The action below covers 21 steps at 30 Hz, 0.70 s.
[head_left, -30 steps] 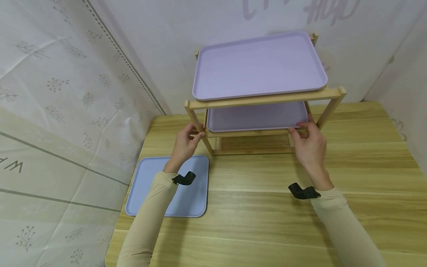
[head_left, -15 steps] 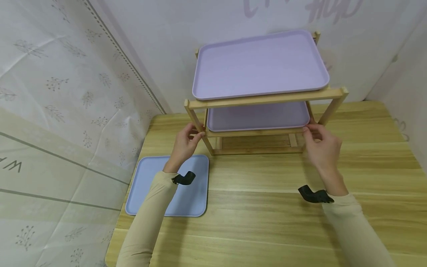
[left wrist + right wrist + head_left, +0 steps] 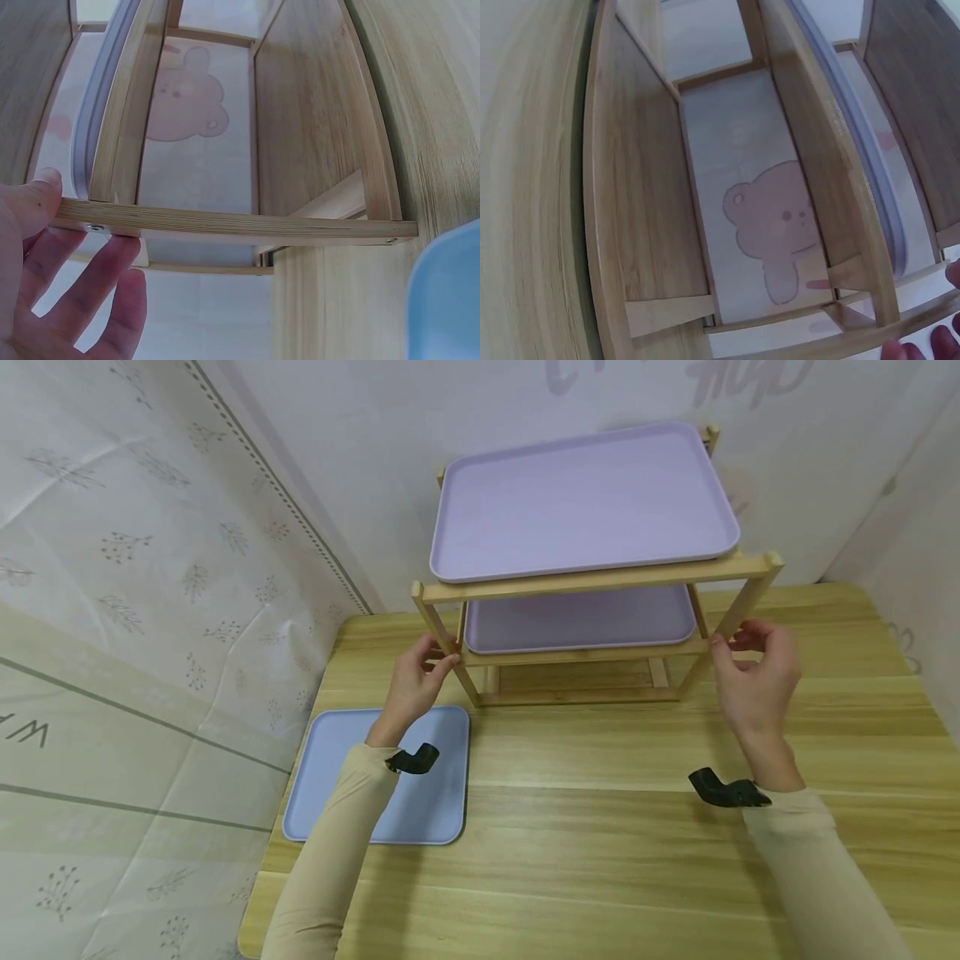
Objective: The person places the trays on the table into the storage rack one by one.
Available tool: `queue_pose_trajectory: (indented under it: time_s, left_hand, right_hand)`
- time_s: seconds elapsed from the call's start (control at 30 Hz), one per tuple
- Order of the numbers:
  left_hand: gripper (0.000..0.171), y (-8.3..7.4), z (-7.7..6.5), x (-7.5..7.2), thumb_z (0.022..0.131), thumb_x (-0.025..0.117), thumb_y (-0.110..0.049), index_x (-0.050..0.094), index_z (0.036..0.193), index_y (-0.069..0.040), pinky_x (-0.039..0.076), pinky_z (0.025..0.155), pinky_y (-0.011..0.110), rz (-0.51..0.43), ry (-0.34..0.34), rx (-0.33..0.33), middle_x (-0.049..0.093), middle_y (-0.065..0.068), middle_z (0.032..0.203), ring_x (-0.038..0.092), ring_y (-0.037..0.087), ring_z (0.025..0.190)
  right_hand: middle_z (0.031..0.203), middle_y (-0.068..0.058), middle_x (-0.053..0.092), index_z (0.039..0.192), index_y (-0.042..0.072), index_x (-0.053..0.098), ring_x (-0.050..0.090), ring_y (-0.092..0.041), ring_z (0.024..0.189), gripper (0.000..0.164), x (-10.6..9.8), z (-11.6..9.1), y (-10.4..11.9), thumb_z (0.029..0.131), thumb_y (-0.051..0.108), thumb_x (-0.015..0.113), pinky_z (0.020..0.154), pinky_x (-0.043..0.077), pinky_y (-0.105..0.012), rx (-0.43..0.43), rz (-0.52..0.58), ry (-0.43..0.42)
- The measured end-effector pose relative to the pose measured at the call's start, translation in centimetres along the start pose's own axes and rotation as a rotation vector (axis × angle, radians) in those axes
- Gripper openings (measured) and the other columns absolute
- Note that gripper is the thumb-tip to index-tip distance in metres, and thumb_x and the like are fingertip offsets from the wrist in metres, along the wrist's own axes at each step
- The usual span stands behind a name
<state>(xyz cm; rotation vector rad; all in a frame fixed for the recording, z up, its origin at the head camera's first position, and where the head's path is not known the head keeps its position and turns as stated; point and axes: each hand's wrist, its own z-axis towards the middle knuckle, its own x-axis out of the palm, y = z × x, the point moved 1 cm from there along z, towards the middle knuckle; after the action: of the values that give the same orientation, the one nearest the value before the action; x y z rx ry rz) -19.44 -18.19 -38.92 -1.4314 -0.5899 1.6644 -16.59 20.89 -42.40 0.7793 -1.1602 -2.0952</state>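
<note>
A wooden tiered rack (image 3: 592,581) stands at the back of the table. One lilac tray (image 3: 585,502) lies on its top tier, and a second lilac tray (image 3: 577,620) sits on the tier below, its edge also showing in both wrist views. At the rack's left front post (image 3: 240,227), my left hand (image 3: 415,681) grips with the thumb on one side and curled fingers on the other. My right hand (image 3: 757,685) is at the right front post (image 3: 742,602), thumb against its front and fingers bent behind; only fingertips (image 3: 943,343) show in the right wrist view.
A blue tray (image 3: 442,793) lies flat on the wooden table (image 3: 570,843) under my left forearm. Patterned fabric walls (image 3: 180,577) close in the left side and the back. The rack's base rail (image 3: 577,697) runs along the tabletop.
My right hand has slid rightward from the lower lilac tray's front corner to the rack's right post. The left hand has stayed on the left post.
</note>
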Motion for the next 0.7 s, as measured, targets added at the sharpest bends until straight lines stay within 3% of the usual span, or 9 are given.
queue_pose_trajectory:
  time_s: [0.1, 0.2, 0.3, 0.43, 0.53, 0.7]
  left_hand:
    - [0.024, 0.1, 0.0, 0.1, 0.093, 0.06, -0.003, 0.06, 0.115, 0.008, 0.052, 0.081, 0.048, 0.002, -0.002, 0.004, 0.067, 0.025, 0.105, 0.065, 0.038, 0.1]
    - [0.024, 0.1, 0.0, 0.1, 0.093, 0.061, -0.003, 0.06, 0.115, 0.008, 0.053, 0.08, 0.047, 0.001, -0.003, 0.007, 0.067, 0.024, 0.104, 0.066, 0.037, 0.099]
    - [0.023, 0.1, -0.1, 0.1, 0.093, 0.061, -0.003, 0.061, 0.114, 0.008, 0.053, 0.079, 0.046, -0.007, -0.003, 0.006, 0.068, 0.024, 0.104, 0.066, 0.037, 0.099]
    - [0.024, 0.1, -0.1, 0.1, 0.093, 0.061, -0.004, 0.06, 0.114, 0.008, 0.052, 0.081, 0.048, -0.013, -0.003, 0.0, 0.067, 0.024, 0.105, 0.065, 0.038, 0.1]
    - [0.026, 1.6, 0.2, 0.3, 0.094, 0.061, -0.006, 0.061, 0.117, 0.004, 0.052, 0.08, 0.047, -0.013, -0.01, 0.002, 0.068, 0.023, 0.106, 0.066, 0.036, 0.101]
    - [0.028, 3.5, 0.1, 0.5, 0.095, 0.061, -0.012, 0.061, 0.122, -0.003, 0.053, 0.075, 0.041, 0.015, -0.008, 0.014, 0.068, 0.017, 0.112, 0.067, 0.032, 0.102]
  right_hand:
    - [0.092, 0.01, 0.057, 0.103, -0.008, 0.064, 0.055, 0.011, 0.078, 0.023, 0.4, 0.3, -1.1, 0.084, 0.005, 0.065, 0.057, 0.041, -0.001, -0.035, -0.036, 0.024]
    - [0.088, 0.004, 0.062, 0.098, -0.005, 0.068, 0.055, 0.014, 0.076, 0.017, 0.7, 0.5, -2.1, 0.086, 0.007, 0.065, 0.058, 0.042, -0.001, -0.048, -0.052, 0.04]
    - [0.083, 0.007, 0.062, 0.095, -0.006, 0.068, 0.053, 0.016, 0.072, 0.018, 0.8, 0.5, -2.5, 0.088, 0.009, 0.064, 0.059, 0.041, 0.0, -0.062, -0.076, 0.067]
    - [0.08, -0.01, 0.068, 0.093, -0.008, 0.068, 0.048, 0.023, 0.069, 0.018, 0.7, 0.5, -2.5, 0.089, 0.01, 0.064, 0.061, 0.038, 0.002, -0.113, -0.129, 0.085]
    - [0.085, -0.026, 0.068, 0.091, -0.008, 0.069, 0.044, 0.026, 0.07, 0.016, 0.6, 0.5, -2.5, 0.089, 0.007, 0.065, 0.063, 0.034, 0.003, -0.169, -0.163, 0.076]
    - [0.083, -0.026, 0.067, 0.087, -0.007, 0.071, 0.044, 0.024, 0.073, 0.012, 0.9, 0.5, -2.6, 0.088, 0.004, 0.066, 0.064, 0.033, 0.005, -0.211, -0.157, 0.05]
